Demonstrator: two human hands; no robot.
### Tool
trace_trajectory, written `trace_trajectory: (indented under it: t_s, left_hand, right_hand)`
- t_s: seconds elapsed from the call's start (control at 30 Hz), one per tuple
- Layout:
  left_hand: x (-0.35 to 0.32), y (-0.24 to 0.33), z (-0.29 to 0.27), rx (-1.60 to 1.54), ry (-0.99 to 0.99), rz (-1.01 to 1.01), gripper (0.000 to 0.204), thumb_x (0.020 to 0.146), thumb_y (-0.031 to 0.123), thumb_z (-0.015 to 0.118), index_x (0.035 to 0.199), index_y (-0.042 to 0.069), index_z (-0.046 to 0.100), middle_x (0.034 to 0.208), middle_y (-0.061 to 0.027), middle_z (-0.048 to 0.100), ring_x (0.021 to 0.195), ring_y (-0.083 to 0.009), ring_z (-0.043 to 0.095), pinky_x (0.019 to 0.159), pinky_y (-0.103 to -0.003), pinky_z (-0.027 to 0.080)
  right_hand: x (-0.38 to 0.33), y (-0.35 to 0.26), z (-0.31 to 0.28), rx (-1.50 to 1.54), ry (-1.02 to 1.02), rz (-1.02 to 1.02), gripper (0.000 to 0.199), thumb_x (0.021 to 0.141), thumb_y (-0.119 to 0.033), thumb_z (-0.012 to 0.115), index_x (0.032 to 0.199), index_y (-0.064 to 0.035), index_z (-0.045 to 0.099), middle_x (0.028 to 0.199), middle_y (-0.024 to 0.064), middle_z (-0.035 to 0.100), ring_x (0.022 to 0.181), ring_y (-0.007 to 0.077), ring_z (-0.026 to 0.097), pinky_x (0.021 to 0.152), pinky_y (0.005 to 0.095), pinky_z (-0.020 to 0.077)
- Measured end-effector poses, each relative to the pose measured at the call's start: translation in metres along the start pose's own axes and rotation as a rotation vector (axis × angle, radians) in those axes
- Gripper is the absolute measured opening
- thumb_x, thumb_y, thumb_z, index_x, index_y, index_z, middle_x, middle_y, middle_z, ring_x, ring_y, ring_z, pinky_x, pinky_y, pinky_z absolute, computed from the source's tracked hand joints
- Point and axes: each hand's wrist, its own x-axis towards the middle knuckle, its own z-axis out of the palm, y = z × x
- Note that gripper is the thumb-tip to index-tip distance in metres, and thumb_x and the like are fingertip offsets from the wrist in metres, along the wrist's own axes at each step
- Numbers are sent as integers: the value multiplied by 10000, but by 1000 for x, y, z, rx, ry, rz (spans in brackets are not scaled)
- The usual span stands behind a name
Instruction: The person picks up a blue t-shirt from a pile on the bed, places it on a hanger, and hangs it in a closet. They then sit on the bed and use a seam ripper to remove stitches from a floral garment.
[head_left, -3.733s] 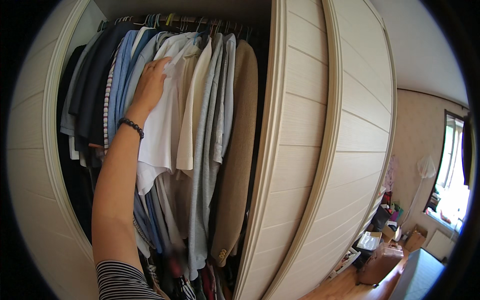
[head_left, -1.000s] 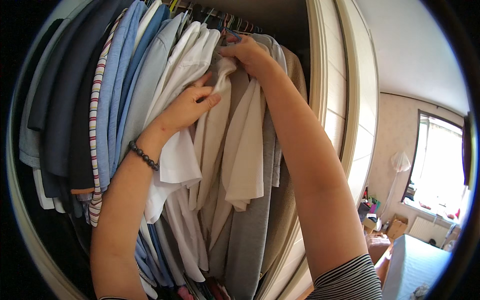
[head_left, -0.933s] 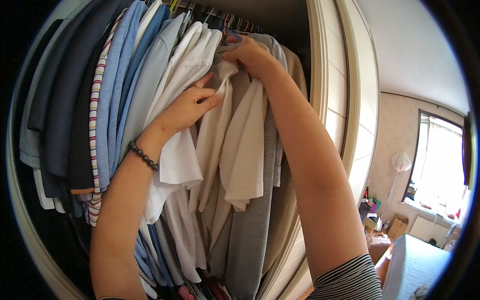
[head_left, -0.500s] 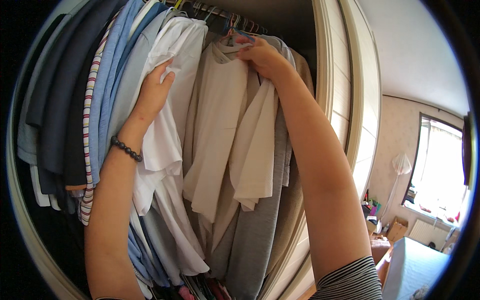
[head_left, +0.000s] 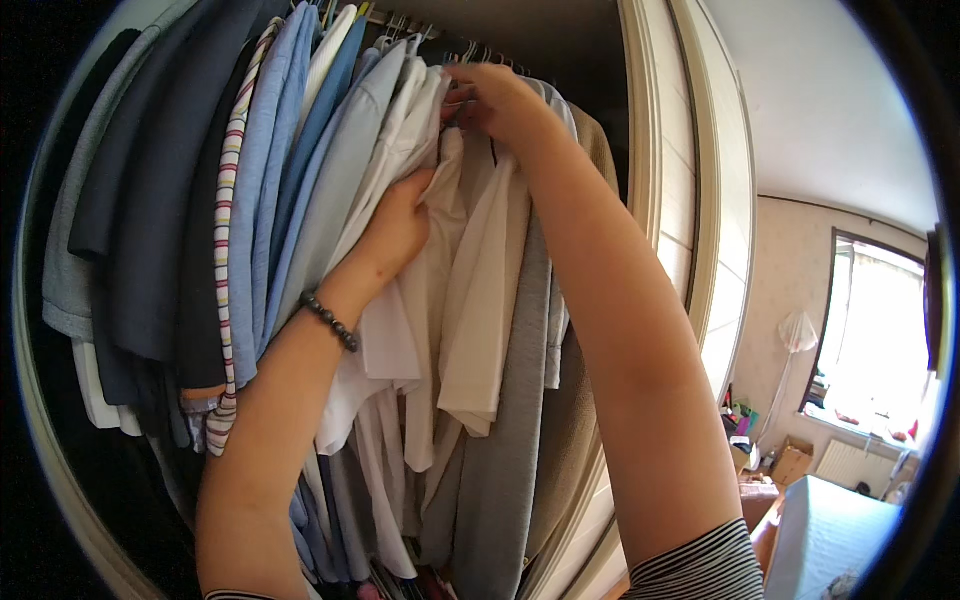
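Note:
Inside a packed wardrobe, my left hand (head_left: pixel 398 225) presses between a white shirt (head_left: pixel 388 335) and a cream long-sleeved top (head_left: pixel 472 340). Its fingers disappear into the cloth. Higher up, my right hand (head_left: pixel 500 102) is at the top of these garments, just below the hanger hooks, with its fingers curled down. What they grip there is partly hidden and blurred. To the left of the white shirt hangs a pale grey-blue shirt (head_left: pixel 350 150). A long grey garment (head_left: pixel 500 460) hangs behind the cream top.
Blue shirts (head_left: pixel 275 160), a striped garment (head_left: pixel 229 230) and dark jackets (head_left: pixel 150 220) crowd the left side. A brown garment (head_left: pixel 570 430) hangs by the right-hand wardrobe door (head_left: pixel 665 150). Beyond are a bed (head_left: pixel 835 540) and a bright window (head_left: pixel 875 330).
Both hands have come closer together: the left moved right, the right slightly left. The white shirt and its neighbours shifted right, bunching against the cream top.

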Motion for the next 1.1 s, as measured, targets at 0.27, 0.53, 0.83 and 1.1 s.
trace_trajectory:
  t_s: [0.27, 0.53, 0.83, 1.1]
  left_hand:
    - [-2, -22, -13, -180, 164, -10, 254, 884, 51, 466, 1085, -34, 595, 958, -182, 651, 900, -247, 622, 817, -293, 455]
    - [-16, -40, -48, 69, 171, -44, 279, 867, 131, 549, 1091, -30, 590, 980, -174, 648, 919, -261, 616, 811, -307, 457]
    - [-19, -38, -52, 94, -23, -192, 222, 857, 111, 577, 1043, -2, 622, 859, -59, 635, 816, -118, 564, 747, -245, 442]
    - [-11, -15, -44, -578, -11, -323, 208, 882, 156, 581, 1012, 3, 634, 862, -5, 638, 738, -72, 568, 682, -212, 450]
  right_hand:
    - [79, 26, -64, -644, 209, -196, 106, 792, 17, 491, 835, 83, 563, 677, 140, 518, 484, 251, 491, 518, 388, 466]
    - [21, -68, 1, 149, 594, 75, 157, 827, -29, 490, 813, 96, 582, 688, 152, 542, 528, 245, 504, 512, 362, 472]
    - [-16, -80, 24, 350, 433, 232, 220, 902, -128, 459, 905, 86, 516, 800, 189, 548, 588, 278, 543, 549, 426, 495]
    - [-37, -68, 42, 498, 307, 110, 164, 920, -153, 470, 985, -7, 510, 815, 136, 535, 758, 261, 577, 631, 421, 517]
